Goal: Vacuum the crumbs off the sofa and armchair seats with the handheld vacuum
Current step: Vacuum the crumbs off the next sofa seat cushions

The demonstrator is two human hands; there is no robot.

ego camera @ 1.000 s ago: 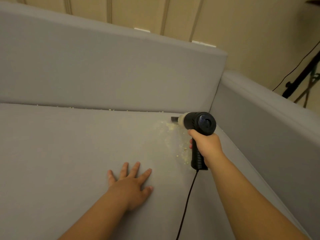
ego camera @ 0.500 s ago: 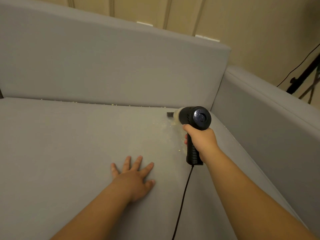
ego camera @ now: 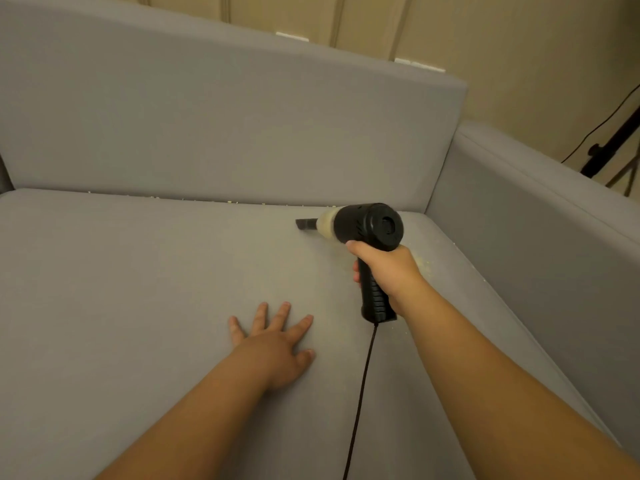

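My right hand (ego camera: 389, 271) grips the handle of a black handheld vacuum (ego camera: 367, 226). Its short dark nozzle points left, low over the grey sofa seat (ego camera: 138, 289) near the back crease. My left hand (ego camera: 277, 341) lies flat on the seat with fingers spread, holding nothing. Pale crumbs (ego camera: 424, 263) are scattered just right of my right hand, and a thin line of crumbs (ego camera: 232, 201) runs along the crease under the backrest. The vacuum's black cord (ego camera: 362, 393) hangs from the handle toward me.
The grey backrest (ego camera: 225, 126) rises behind the seat and the armrest (ego camera: 536, 220) walls the right side. A black stand with a cable (ego camera: 613, 143) is beyond the armrest. A beige wall is behind the sofa.
The vacuum has swept left away from the corner, its nozzle now further along the seat. The dense crumb patch seen earlier under the nozzle is mostly gone. My left hand stays flat.
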